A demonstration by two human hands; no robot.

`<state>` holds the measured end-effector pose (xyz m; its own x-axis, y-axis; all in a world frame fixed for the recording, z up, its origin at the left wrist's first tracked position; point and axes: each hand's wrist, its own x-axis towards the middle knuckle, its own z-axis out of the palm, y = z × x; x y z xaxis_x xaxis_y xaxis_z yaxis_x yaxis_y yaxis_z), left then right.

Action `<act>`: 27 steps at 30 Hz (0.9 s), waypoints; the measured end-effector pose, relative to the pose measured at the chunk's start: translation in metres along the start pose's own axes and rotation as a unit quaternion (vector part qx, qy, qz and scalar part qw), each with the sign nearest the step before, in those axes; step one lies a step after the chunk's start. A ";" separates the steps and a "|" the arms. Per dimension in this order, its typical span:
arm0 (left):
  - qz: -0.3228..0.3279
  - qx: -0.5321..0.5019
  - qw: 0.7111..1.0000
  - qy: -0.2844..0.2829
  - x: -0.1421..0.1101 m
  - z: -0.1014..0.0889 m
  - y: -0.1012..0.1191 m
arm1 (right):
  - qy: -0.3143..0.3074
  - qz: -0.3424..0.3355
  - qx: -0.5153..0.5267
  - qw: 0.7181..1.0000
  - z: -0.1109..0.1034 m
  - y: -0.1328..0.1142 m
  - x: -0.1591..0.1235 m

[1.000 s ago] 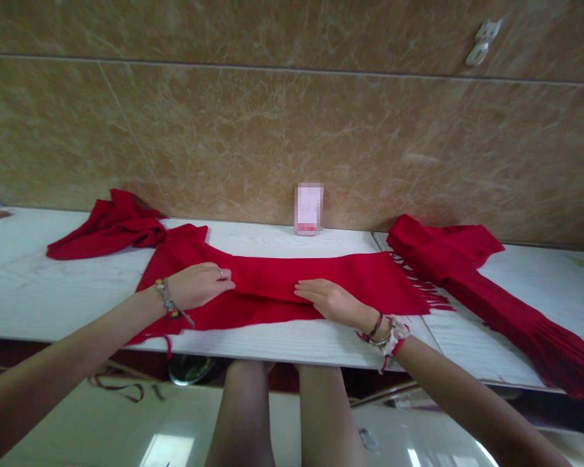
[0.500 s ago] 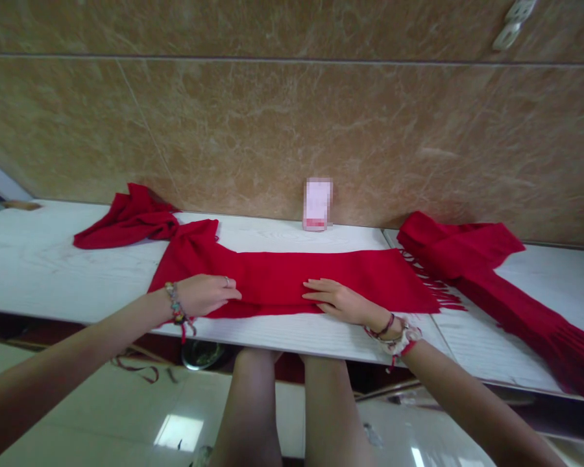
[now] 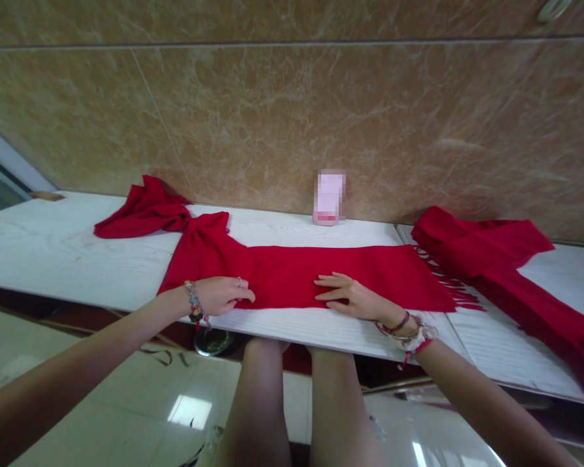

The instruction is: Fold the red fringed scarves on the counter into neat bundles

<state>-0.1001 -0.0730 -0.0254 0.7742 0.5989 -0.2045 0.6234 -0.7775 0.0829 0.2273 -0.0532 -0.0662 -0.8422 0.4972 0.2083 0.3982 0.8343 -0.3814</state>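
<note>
A red fringed scarf (image 3: pixel 292 275) lies lengthwise before me, folded along its length into a flat strip. Its left part is twisted and runs on into a bunched heap (image 3: pixel 146 207). At the front edge, left of the middle, my left hand (image 3: pixel 221 295) has its fingers closed together on the cloth. My right hand (image 3: pixel 353 297) rests farther right on the strip, fingers spread, palm down. Beyond the fringe on the right lies a second red scarf (image 3: pixel 506 285), folded over itself, its fringed end pointing toward the front right.
The white wood-grain bench (image 3: pixel 282 324) is narrow, with a brown marbled tile wall (image 3: pixel 272 130) behind it. A pinkish phone-shaped thing, blurred out, (image 3: pixel 329 198) leans on the wall. A round dish (image 3: pixel 213 340) sits below the bench edge, left of my knees.
The near layer of the scarf, earlier showing below the fold, now lies even with the front edge. My right fingers have spread wider. The whole view has shifted left.
</note>
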 end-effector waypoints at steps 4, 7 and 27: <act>0.005 -0.037 0.999 0.009 0.000 0.000 -0.002 | 0.004 0.006 0.023 1.000 0.000 0.002 0.000; 0.002 -0.053 0.998 0.024 -0.003 -0.009 -0.003 | 0.022 0.002 0.045 0.999 -0.001 0.003 -0.001; 0.015 -0.120 0.992 -0.029 0.002 -0.016 -0.002 | 0.003 -0.011 0.069 0.998 -0.003 0.004 0.000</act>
<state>-0.0978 -0.0668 -0.0104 0.7894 0.5591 -0.2534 0.6138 -0.7224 0.3184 0.2305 -0.0493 -0.0650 -0.8475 0.4813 0.2238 0.3259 0.8047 -0.4963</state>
